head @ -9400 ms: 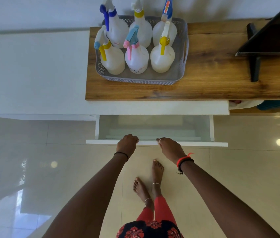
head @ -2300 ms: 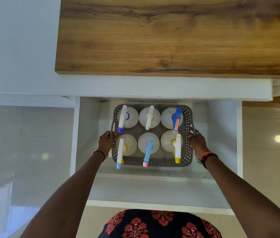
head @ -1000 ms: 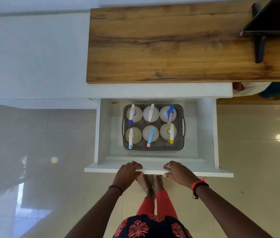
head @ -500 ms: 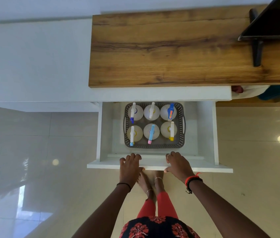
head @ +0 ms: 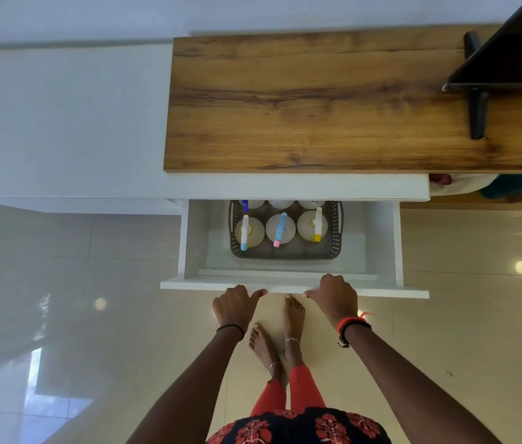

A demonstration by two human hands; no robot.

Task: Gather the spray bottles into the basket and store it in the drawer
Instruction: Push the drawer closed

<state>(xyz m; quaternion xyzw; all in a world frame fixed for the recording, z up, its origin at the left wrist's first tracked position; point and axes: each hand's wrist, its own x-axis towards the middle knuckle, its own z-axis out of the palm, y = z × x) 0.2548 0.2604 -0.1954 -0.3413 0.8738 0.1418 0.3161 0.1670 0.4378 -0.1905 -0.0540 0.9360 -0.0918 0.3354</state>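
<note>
I saw the wooden bench overhanging the white drawer, which stood partly pulled out below it. Inside sat the grey basket, its rear row tucked under the cabinet edge, the spray bottles upright within. My left hand pressed against the drawer's front panel, grip loosely curled with thumb on the edge. My right hand lay over the same panel, fingers draped on its top, clamped on nothing I could make out.
</note>
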